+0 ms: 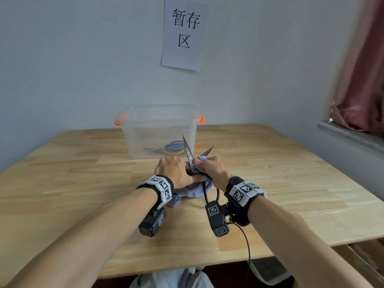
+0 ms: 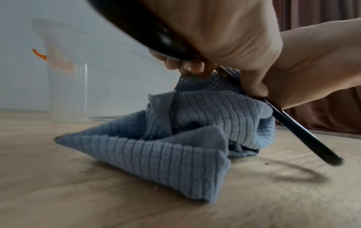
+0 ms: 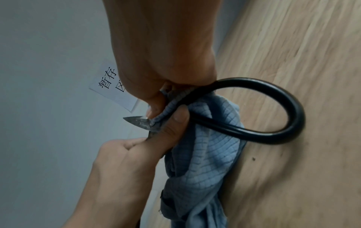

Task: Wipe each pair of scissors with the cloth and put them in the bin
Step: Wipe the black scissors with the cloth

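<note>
One wooden table [image 1: 270, 173] meets a white wall [image 1: 72, 69].

Wooden table [image 1: 291, 183], white paper sign [image 1: 184, 34] with Chinese characters on pale wall, reddish curtain [image 1: 363, 80] at right

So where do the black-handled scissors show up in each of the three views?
Head: black-handled scissors at centre, blades open, pointing up in front of the bin.
Left wrist: only a handle bar shows at right, slanting down beside the blue cloth.
Right wrist: handle loop right of centre, a blade tip left of it.
Shared landmark: the blue cloth, bunched against the scissors in every view.
</note>
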Tool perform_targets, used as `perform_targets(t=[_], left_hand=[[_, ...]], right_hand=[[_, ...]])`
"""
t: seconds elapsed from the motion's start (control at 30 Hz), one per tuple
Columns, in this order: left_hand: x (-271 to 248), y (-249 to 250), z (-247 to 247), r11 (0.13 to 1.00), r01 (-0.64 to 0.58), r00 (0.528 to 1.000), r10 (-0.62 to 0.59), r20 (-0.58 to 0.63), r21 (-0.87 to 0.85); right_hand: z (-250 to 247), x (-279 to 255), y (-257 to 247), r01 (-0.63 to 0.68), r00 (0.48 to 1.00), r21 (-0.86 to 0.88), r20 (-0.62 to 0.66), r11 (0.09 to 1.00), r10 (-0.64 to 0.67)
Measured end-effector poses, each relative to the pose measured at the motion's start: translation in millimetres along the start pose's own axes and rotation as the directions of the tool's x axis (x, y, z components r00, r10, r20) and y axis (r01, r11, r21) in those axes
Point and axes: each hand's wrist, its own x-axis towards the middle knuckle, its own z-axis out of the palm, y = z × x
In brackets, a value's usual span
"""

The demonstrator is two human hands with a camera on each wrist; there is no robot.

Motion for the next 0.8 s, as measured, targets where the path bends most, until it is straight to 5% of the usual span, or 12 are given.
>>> perform_targets(t=[0.23,0.8], left_hand=[[-4.5,5.6,-7.4,0.999,-0.012,1.000,0.012,-0.003,-0.032],[-3.5,3.2,-7.7,0.998,-0.027,1.000,0.027,0.004,-0.058]], right_hand=[[3.4,6.9,1.2,-0.022,0.993,0.008,-0.119,1.000,0.023],[4.0,8.2,-4.6,0.002,0.984,0.009,-0.176,1.000,0.000]])
